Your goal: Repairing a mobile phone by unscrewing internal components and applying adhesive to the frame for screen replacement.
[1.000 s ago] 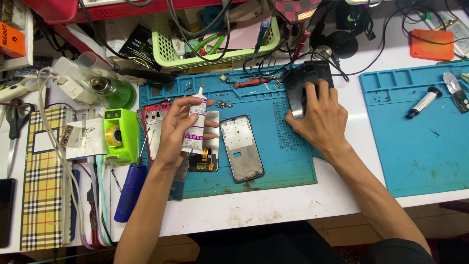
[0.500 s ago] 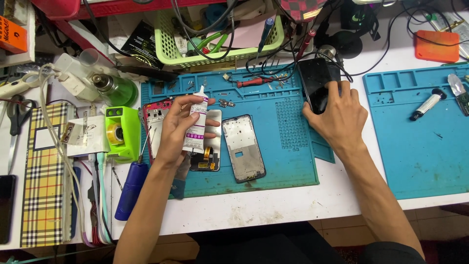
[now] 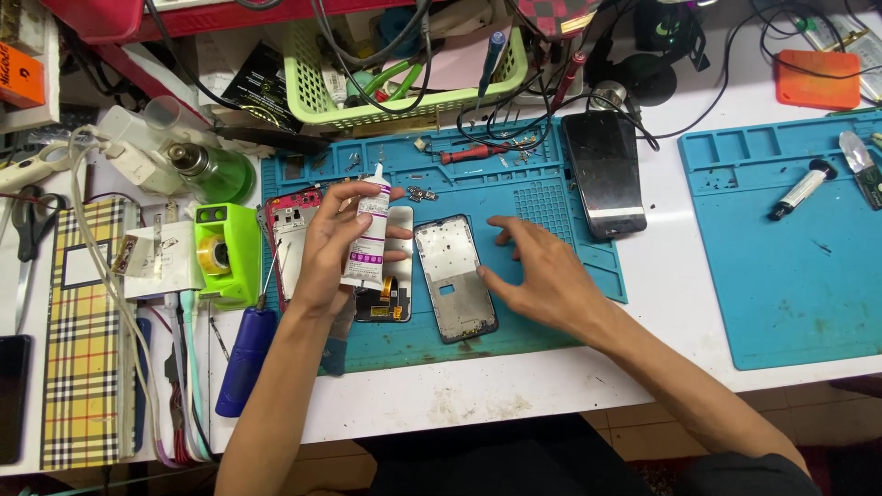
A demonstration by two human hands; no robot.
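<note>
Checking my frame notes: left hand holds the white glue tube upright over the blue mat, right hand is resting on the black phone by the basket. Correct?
Not quite. The head view shows the left hand holding the white glue tube upright over the blue mat, but the right hand is not on the black phone; it hovers beside the phone frame.

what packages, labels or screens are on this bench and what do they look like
White glue tube with printed label: upright in the left hand, purple band low down.
Black phone screen panel: flat on the blue mat's right edge, dark, glossy.
Orange box: far left edge, rectangular.
Black packet: left of the green basket.
</note>
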